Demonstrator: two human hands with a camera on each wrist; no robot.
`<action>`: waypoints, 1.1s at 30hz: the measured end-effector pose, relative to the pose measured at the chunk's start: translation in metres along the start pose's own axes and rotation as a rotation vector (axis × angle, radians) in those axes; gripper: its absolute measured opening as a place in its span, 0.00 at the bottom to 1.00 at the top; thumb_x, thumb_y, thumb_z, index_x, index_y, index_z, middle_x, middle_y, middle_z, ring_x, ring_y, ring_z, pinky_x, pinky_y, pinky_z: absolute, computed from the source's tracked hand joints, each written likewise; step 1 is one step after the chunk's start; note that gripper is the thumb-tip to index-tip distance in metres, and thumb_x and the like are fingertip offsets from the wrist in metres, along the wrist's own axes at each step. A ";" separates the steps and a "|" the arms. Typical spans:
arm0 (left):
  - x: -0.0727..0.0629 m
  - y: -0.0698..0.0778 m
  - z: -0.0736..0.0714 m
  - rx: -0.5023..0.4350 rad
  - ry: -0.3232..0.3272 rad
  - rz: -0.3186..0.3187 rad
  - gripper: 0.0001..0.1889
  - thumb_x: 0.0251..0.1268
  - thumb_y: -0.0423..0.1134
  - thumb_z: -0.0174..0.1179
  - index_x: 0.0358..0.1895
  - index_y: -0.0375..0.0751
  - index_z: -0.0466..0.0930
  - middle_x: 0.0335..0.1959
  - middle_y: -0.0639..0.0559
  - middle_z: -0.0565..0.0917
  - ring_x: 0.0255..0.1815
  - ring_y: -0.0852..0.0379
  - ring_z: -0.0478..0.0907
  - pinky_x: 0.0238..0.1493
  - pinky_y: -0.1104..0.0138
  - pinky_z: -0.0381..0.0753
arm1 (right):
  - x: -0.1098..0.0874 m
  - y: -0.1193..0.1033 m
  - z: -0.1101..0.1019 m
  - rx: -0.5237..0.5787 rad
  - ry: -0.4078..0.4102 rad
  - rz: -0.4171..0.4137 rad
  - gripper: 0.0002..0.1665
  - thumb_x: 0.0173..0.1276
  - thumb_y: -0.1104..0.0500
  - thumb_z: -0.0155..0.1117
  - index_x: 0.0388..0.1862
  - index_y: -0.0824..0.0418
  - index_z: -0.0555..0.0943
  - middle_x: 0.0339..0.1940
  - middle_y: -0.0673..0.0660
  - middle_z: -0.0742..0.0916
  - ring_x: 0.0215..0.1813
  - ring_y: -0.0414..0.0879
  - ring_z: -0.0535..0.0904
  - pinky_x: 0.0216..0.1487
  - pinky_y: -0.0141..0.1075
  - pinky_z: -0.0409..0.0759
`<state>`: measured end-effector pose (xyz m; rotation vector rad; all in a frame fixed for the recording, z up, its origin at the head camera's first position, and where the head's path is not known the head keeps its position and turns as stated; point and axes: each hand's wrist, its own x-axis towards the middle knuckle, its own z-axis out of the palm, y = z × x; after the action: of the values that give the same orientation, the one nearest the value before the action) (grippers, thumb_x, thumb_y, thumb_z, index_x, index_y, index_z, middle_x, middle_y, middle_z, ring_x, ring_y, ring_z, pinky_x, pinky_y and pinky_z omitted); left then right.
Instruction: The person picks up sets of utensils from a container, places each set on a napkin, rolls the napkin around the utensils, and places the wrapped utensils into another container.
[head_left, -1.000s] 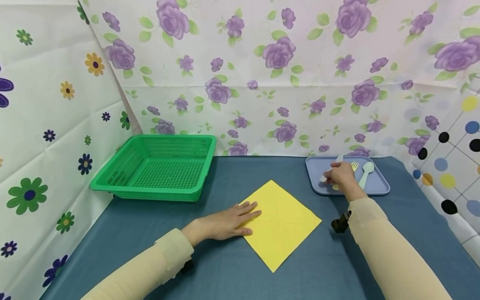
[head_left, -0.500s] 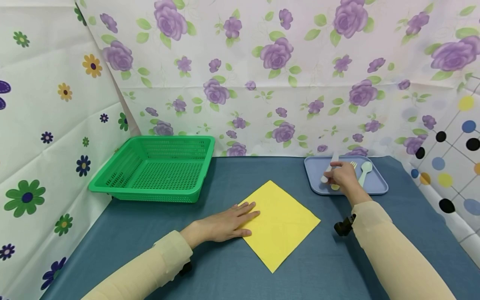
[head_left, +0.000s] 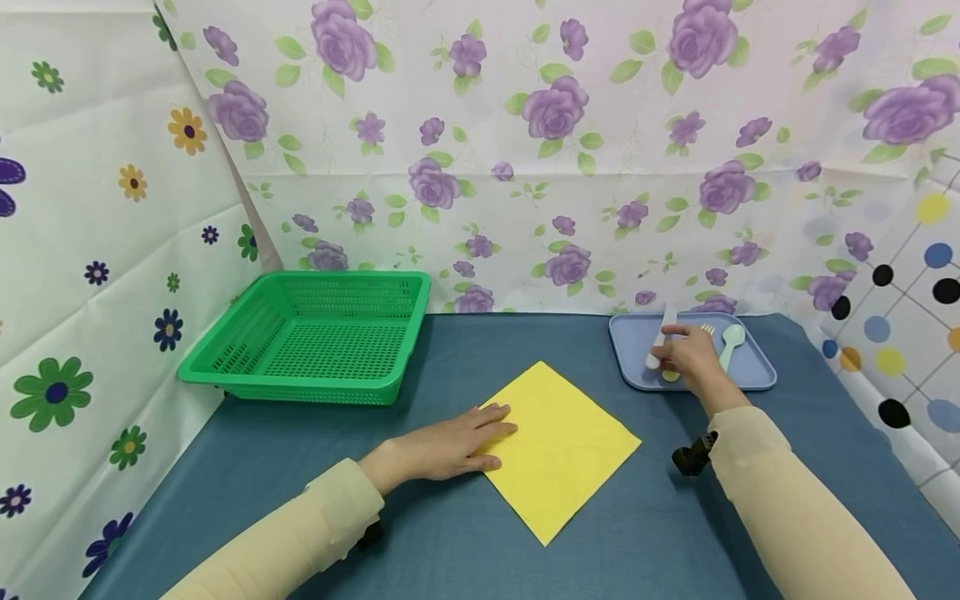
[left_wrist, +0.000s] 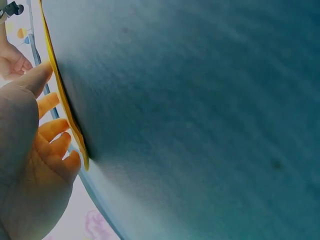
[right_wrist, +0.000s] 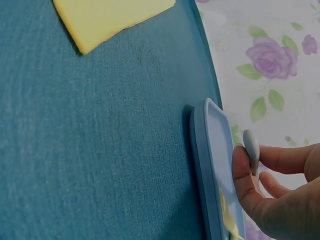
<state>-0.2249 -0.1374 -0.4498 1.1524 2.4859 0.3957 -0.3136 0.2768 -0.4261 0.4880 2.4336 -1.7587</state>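
My right hand [head_left: 688, 357] is over the blue tray [head_left: 632, 333], pinching a white plastic knife [head_left: 667, 320] between thumb and fingers. The right wrist view shows the rounded handle end [right_wrist: 251, 147] of the knife between the fingertips. On the tray, a pale yellow fork [head_left: 707, 328] lies partly hidden behind this hand, and a pale green spoon [head_left: 733, 336] lies to its right. Fingers spread, my left hand [head_left: 450, 448] rests on the left corner of a yellow napkin [head_left: 562, 450], which lies flat and turned like a diamond.
A green plastic basket [head_left: 300, 390] with perforated sides stands at the back left of the blue-covered table [head_left: 442, 542]. Floral sheets [head_left: 495, 125] hang behind the table and along its left side, and a dotted sheet [head_left: 915, 333] hangs on the right.
The knife in my right hand has turned slightly, its blade now pointing more straight away. My left hand stays in place on the napkin.
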 end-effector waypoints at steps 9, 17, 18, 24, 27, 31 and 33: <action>-0.001 -0.002 -0.003 0.001 -0.048 -0.015 0.34 0.85 0.56 0.47 0.86 0.56 0.51 0.87 0.56 0.42 0.86 0.57 0.39 0.81 0.55 0.56 | 0.000 0.002 -0.002 0.020 -0.036 -0.003 0.39 0.78 0.66 0.61 0.82 0.69 0.59 0.52 0.63 0.81 0.38 0.44 0.83 0.54 0.43 0.85; 0.000 -0.002 -0.004 -0.005 -0.097 -0.014 0.35 0.85 0.57 0.45 0.86 0.57 0.47 0.88 0.56 0.39 0.87 0.56 0.35 0.82 0.54 0.52 | -0.001 0.007 -0.007 0.058 -0.081 -0.007 0.41 0.77 0.66 0.62 0.83 0.68 0.57 0.63 0.67 0.77 0.38 0.42 0.83 0.46 0.38 0.86; 0.000 -0.002 -0.004 -0.006 -0.098 -0.014 0.35 0.85 0.57 0.45 0.86 0.57 0.46 0.88 0.56 0.38 0.86 0.56 0.35 0.83 0.54 0.51 | -0.001 0.007 -0.008 0.064 -0.089 -0.010 0.40 0.78 0.66 0.61 0.83 0.68 0.57 0.66 0.68 0.76 0.38 0.42 0.83 0.46 0.38 0.86; 0.001 -0.003 -0.004 -0.013 -0.096 -0.013 0.35 0.84 0.58 0.46 0.86 0.58 0.47 0.88 0.57 0.39 0.86 0.57 0.35 0.83 0.54 0.51 | -0.004 0.007 -0.010 0.107 -0.130 -0.024 0.39 0.78 0.67 0.60 0.83 0.67 0.58 0.69 0.70 0.72 0.39 0.40 0.83 0.46 0.37 0.86; 0.000 -0.004 -0.003 -0.021 -0.095 -0.010 0.36 0.84 0.59 0.45 0.86 0.58 0.47 0.88 0.57 0.39 0.86 0.57 0.35 0.83 0.54 0.51 | -0.005 0.007 -0.010 0.120 -0.153 -0.028 0.39 0.78 0.67 0.60 0.84 0.67 0.57 0.66 0.68 0.72 0.41 0.42 0.82 0.46 0.38 0.86; 0.000 -0.006 -0.001 -0.018 -0.094 -0.001 0.36 0.84 0.60 0.44 0.87 0.59 0.46 0.88 0.58 0.38 0.86 0.57 0.34 0.83 0.53 0.51 | -0.006 0.005 -0.008 0.111 -0.178 -0.041 0.39 0.79 0.67 0.60 0.84 0.67 0.57 0.71 0.71 0.70 0.43 0.42 0.82 0.48 0.38 0.86; 0.000 -0.007 0.000 -0.014 -0.093 0.002 0.35 0.84 0.60 0.44 0.87 0.59 0.45 0.87 0.58 0.38 0.86 0.58 0.34 0.83 0.53 0.51 | -0.007 0.003 -0.007 0.109 -0.191 -0.048 0.39 0.79 0.66 0.60 0.84 0.66 0.57 0.75 0.73 0.66 0.43 0.41 0.82 0.50 0.38 0.86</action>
<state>-0.2298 -0.1416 -0.4523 1.1422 2.3984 0.3514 -0.3052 0.2832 -0.4247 0.2595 2.2477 -1.8699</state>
